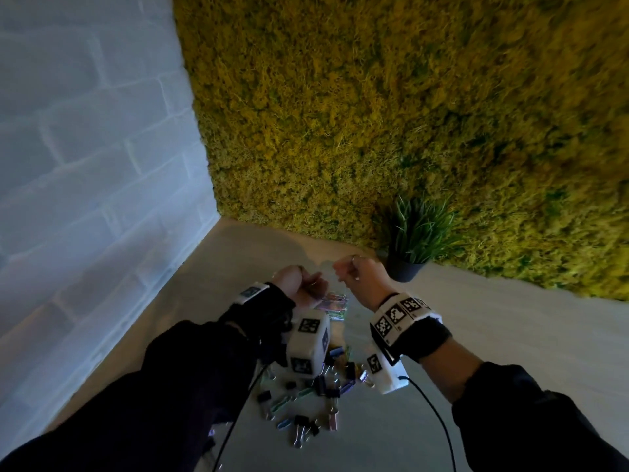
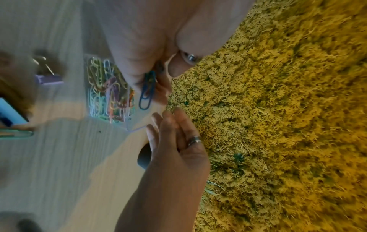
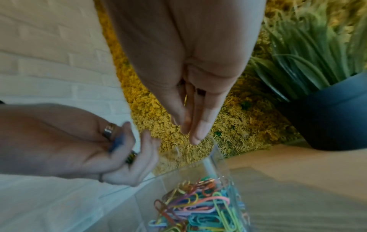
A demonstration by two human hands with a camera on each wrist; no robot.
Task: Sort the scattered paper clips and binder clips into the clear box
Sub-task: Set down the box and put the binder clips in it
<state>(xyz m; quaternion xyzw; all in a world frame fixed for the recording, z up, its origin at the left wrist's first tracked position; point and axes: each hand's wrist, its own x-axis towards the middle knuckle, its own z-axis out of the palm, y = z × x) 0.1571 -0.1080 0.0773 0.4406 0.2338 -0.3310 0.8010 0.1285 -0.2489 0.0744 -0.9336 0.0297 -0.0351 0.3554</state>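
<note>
The clear box (image 1: 340, 303) stands on the table under both hands, with several coloured paper clips (image 3: 200, 208) inside it. My left hand (image 2: 157, 81) pinches a blue paper clip (image 2: 147, 92) between thumb and fingers just above the box (image 2: 129, 125). In the right wrist view that left hand (image 3: 127, 149) sits left of the box wall (image 3: 216, 157). My right hand (image 3: 190, 130) hovers over the box's far edge with straight fingers pressed together, and no clip shows clearly in it. Scattered paper clips and binder clips (image 1: 316, 396) lie in a pile near me, below the wrists.
A dark pot with a grass plant (image 1: 405, 269) stands just right of the right hand, against the yellow-green moss wall (image 1: 374, 114). A white brick wall (image 1: 85, 165) closes the left side. Camera cables (image 1: 432, 413) trail across the table toward me.
</note>
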